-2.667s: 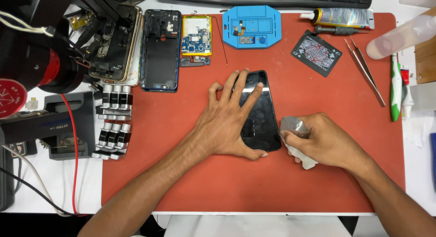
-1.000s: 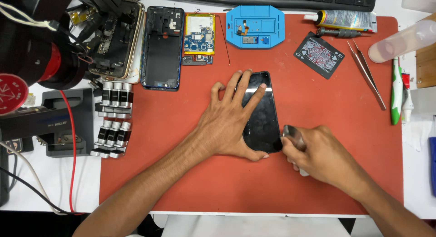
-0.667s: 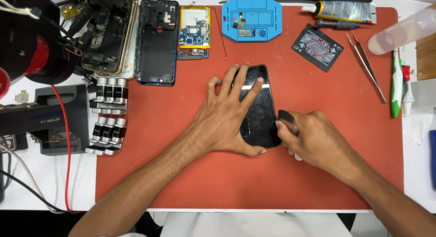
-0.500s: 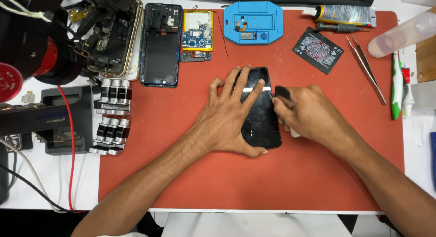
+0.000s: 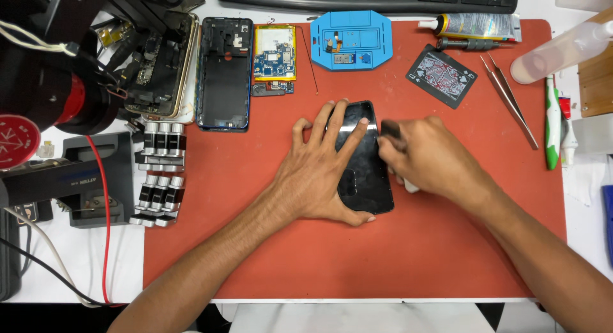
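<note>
A black phone panel lies glass-up in the middle of the red work mat. My left hand lies flat on the panel's left half, fingers spread, pinning it down. My right hand is closed around a small grey-white wad of cloth. It presses against the panel's upper right edge. Most of the cloth is hidden inside the fist.
Along the mat's far edge lie an opened phone frame, a circuit board with battery, a blue repair fixture and a playing card. Tweezers, a glue tube and a bottle are at right. Metal clamps sit at left.
My right hand with the cloth has slid from the panel's lower right corner up along its right edge to the upper part. My left hand has stayed flat on the panel.
</note>
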